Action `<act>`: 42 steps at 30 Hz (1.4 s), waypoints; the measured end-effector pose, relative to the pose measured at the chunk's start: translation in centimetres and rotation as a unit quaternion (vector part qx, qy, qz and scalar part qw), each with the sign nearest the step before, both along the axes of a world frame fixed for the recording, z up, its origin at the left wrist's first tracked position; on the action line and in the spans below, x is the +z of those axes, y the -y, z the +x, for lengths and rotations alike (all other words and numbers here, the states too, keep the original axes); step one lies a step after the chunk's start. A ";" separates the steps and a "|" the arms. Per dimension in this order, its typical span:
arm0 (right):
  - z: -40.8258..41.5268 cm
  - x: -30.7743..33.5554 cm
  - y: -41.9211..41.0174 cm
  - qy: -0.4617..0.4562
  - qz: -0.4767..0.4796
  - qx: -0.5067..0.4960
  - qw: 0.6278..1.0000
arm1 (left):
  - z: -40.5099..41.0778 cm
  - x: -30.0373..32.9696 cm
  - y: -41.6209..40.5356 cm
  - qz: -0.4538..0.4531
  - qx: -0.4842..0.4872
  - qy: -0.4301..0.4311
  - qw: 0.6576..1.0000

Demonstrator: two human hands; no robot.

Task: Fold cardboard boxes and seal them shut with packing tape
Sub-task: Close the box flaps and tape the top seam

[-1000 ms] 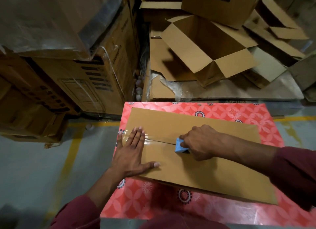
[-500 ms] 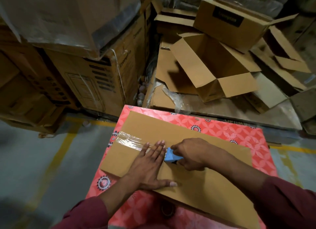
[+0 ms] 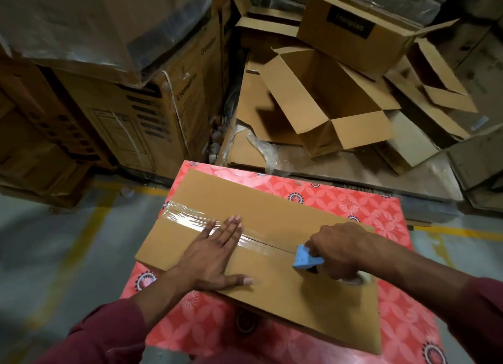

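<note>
On the red table (image 3: 367, 208) in front of you lies the box (image 3: 272, 276), flaps shut, its top face up. Your left hand (image 3: 215, 257) lies flat on it, the four fingers straight and pressed together with their tips on the tape (image 3: 190, 220), the thumb spread wide along the near edge. It looks placed there to pin the laid strip and keep the box from sliding under the pull. Your right hand (image 3: 340, 252) is curled round the blue dispenser (image 3: 306, 259), fingers wrapped over its top; the fingertips are hidden, so how they sit on it can't be told. The dispenser rides on the seam (image 3: 275, 245) where the two flaps meet, probably so the strip bridges both flaps evenly.

The box's long axis runs from the far left corner toward the near right, slanted across the table, and the seam follows that same line. Tape covers the left end, wrapping over the edge there, and reaches as far as the dispenser. The right stretch of the seam, behind your right hand, looks bare, so the run seems a bit over halfway.
</note>
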State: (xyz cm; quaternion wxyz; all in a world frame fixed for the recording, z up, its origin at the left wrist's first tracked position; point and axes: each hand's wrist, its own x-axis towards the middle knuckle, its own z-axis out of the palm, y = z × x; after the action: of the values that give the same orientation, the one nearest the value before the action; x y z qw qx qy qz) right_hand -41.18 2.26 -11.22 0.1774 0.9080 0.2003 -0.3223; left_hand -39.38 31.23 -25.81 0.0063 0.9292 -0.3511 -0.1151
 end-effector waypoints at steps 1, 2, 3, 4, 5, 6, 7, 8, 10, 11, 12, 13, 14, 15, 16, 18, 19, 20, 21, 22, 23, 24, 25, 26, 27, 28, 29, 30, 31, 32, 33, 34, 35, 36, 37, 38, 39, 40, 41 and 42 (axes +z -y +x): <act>-0.4 -0.1 1.0 0.006 0.007 -0.004 1.000 | 0.0 0.1 0.1 -0.003 0.000 -0.001 1.000; -0.8 -0.4 1.6 0.017 0.015 -0.003 1.000 | -0.2 0.2 0.3 -0.008 0.003 -0.002 1.000; -1.1 -0.8 2.0 0.031 0.024 0.002 0.999 | -0.3 0.3 0.6 -0.008 0.005 -0.005 1.000; -1.4 -1.2 2.3 0.043 0.034 0.007 0.998 | -0.6 0.4 1.1 -0.005 0.003 -0.004 1.000; -1.6 -1.7 2.4 0.050 0.045 0.010 0.998 | -1.1 0.6 1.9 -0.004 -0.005 0.002 1.000; -1.7 -2.0 2.6 0.055 0.057 0.012 0.997 | -1.6 0.6 3.2 -0.008 -0.022 0.011 1.000; -1.8 -2.3 2.9 0.060 0.071 0.013 0.996 | -2.3 0.5 4.7 -0.013 -0.041 0.014 0.999; -1.9 -2.4 3.3 0.066 0.086 0.012 0.994 | -3.0 0.6 6.3 -0.009 -0.051 0.002 0.999; -2.0 -2.7 4.4 0.073 0.125 0.011 0.989 | -4.0 0.6 9.2 0.001 -0.029 -0.033 0.999; -2.0 -2.8 4.9 0.074 0.143 0.014 0.987 | -4.2 0.5 10.1 -0.011 -0.014 -0.035 0.999; -1.9 -2.9 5.4 0.074 0.158 0.017 0.985 | -4.2 0.3 10.5 -0.029 -0.006 -0.026 0.999; -1.7 -3.1 5.7 0.073 0.166 0.024 0.983 | -4.2 -0.1 10.6 -0.045 -0.006 -0.012 0.999; -1.6 -3.3 6.0 0.076 0.166 0.038 0.982 | -4.2 -0.4 10.4 -0.055 -0.011 -0.001 0.998; -1.6 -3.7 6.0 0.081 0.158 0.057 0.982 | -4.2 -0.7 10.3 -0.059 -0.014 0.008 0.998; -1.7 -4.0 6.0 0.086 0.146 0.075 0.983 | -4.1 -1.0 10.1 -0.059 -0.018 0.018 0.998; -1.8 -4.3 5.5 0.088 0.116 0.086 0.986 | -4.1 -1.0 10.3 -0.055 -0.025 0.030 0.998; -1.9 -4.1 5.3 0.084 0.100 0.077 0.988 | -4.1 -0.9 10.4 -0.051 -0.027 0.031 0.998; -1.9 -3.8 5.0 0.080 0.086 0.067 0.991 | -4.1 -0.7 10.5 -0.043 -0.026 0.028 0.998; -2.0 -3.3 4.8 0.077 0.072 0.061 0.993 | -4.1 -0.7 10.4 -0.031 -0.025 0.022 0.999; -1.9 -2.9 4.7 0.075 0.061 0.059 0.994 | -4.1 -0.5 10.4 -0.020 -0.025 0.014 0.999; -2.0 -2.5 4.6 0.070 0.049 0.060 0.995 | -4.1 -0.4 10.4 -0.013 -0.025 0.011 1.000; -2.0 -2.1 4.7 0.064 0.040 0.062 0.995 | -4.2 -0.2 10.5 -0.008 -0.024 0.011 1.000; -2.1 -1.8 5.0 0.058 0.033 0.063 0.996 | -4.2 0.0 10.6 0.002 -0.024 0.007 1.000; -2.3 -1.6 5.5 0.051 0.028 0.061 0.996 | -4.3 0.0 10.6 0.014 -0.023 0.002 1.000; -2.5 -1.3 6.2 0.043 0.024 0.059 0.997 | -4.2 0.1 10.6 0.020 -0.021 -0.003 1.000; -2.8 -1.1 7.0 0.036 0.020 0.056 0.998 | -4.2 0.1 10.6 0.018 -0.019 -0.004 1.000; -3.2 -1.0 7.8 0.032 0.016 0.050 0.998 | -4.2 0.1 10.5 0.010 -0.018 -0.003 1.000; -3.5 -0.8 8.6 0.033 0.017 0.044 0.998 | -4.1 0.1 10.5 0.003 -0.018 -0.002 1.000; -3.7 -0.8 9.2 0.036 0.020 0.039 0.998 | -4.1 0.0 10.5 0.004 -0.020 -0.003 1.000; -3.9 -0.8 9.6 0.041 0.025 0.036 0.998 | -4.1 0.0 10.6 0.009 -0.021 -0.007 1.000; -3.9 -1.0 9.8 0.049 0.031 0.035 0.998 | -4.1 -0.1 10.6 0.010 -0.019 -0.009 1.000; -3.9 -1.2 9.8 0.060 0.037 0.042 0.997 | -4.2 -0.1 10.7 0.002 -0.015 -0.005 1.000; -3.9 -1.5 9.7 0.072 0.044 0.055 0.995 | -4.3 -0.2 10.6 -0.012 -0.010 0.002 1.000; -3.9 -1.7 9.6 0.082 0.049 0.069 0.993 | -4.4 -0.2 10.6 -0.023 -0.008 0.005 1.000; -4.0 -1.9 9.5 0.087 0.056 0.079 0.991 | -4.6 0.0 10.8 -0.030 -0.010 0.003 1.000; -4.0 -2.1 9.6 0.090 0.067 0.080 0.991 | -4.9 0.1 11.3 -0.037 -0.018 -0.001 0.999; -4.1 -2.2 9.8 0.090 0.076 0.071 0.991 | -5.1 0.3 12.2 -0.045 -0.035 -0.006 0.998; -4.1 -2.2 10.1 0.084 0.084 0.057 0.991 | -5.4 0.5 13.4 -0.053 -0.060 -0.011 0.997; -4.1 -2.0 10.4 0.078 0.092 0.044 0.992 | -5.6 0.6 14.8 -0.056 -0.084 -0.017 0.995; -4.2 -1.8 10.5 0.076 0.098 0.038 0.992 | -5.8 0.7 16.0 -0.055 -0.099 -0.024 0.993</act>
State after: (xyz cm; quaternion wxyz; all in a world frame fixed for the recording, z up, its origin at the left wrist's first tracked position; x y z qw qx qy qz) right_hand -45.37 -8.26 -13.00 0.1140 0.9346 0.2515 -0.2244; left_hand -45.17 15.18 -25.12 0.0539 0.8852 -0.4468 -0.1176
